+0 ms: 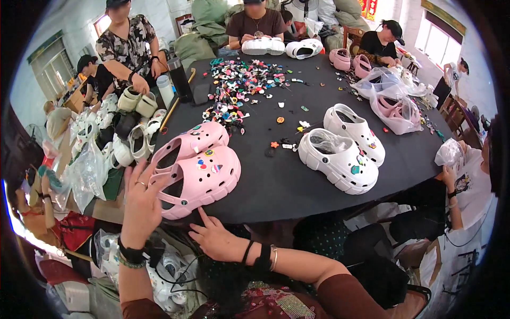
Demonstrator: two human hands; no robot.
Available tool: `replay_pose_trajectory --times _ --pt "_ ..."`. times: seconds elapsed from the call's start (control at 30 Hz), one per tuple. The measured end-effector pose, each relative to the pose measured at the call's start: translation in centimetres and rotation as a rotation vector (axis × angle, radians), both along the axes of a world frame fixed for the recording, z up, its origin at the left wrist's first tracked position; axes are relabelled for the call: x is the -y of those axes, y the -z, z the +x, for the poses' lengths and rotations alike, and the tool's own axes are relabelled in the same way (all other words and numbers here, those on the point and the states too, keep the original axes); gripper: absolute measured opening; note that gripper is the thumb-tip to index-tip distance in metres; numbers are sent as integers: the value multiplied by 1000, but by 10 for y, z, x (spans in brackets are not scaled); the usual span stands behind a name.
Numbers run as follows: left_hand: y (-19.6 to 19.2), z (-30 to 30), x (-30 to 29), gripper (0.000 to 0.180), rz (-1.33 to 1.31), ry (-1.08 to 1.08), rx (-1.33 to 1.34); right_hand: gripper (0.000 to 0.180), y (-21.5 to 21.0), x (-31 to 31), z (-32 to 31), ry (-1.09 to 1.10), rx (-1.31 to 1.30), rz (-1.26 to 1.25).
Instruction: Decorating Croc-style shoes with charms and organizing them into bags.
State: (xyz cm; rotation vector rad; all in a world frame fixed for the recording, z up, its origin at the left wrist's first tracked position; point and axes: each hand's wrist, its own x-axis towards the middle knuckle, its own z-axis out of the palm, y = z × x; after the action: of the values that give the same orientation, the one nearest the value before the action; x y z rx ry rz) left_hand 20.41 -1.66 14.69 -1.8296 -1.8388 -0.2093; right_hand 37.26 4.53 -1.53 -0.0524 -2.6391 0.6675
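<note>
A pair of pink clogs (pixel 215 173) with colourful charms on the toes stands at the table's near left. My left hand (pixel 141 204), a ring on one finger, is at their heel end with its fingers spread; whether they press on the heel strap I cannot tell. Below the nearer clog, at the table edge, my right hand (pixel 219 238) has its fingers apart, one fingertip close to the sole. Neither hand is closed round anything. To the right sits a pair of chunky white clogs (pixel 340 162), also with charms, clear plastic inside the nearer one.
Loose charms (pixel 247 80) are heaped on the dark table (pixel 265 199). A black bottle (pixel 179 80) stands at the left, near piled clogs and plastic bags (pixel 90 178). Several people work around the table. Bagged pink clogs (pixel 396 111) lie at the right.
</note>
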Motion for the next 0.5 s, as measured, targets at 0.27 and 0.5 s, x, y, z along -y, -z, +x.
replay_pose_trajectory --times 0.27,0.5 --pt "52 20 -35 27 159 -68 966 19 -46 -75 48 60 -144 -92" --pt "44 13 -72 35 -139 -234 1173 23 -61 -165 96 350 -53 72"
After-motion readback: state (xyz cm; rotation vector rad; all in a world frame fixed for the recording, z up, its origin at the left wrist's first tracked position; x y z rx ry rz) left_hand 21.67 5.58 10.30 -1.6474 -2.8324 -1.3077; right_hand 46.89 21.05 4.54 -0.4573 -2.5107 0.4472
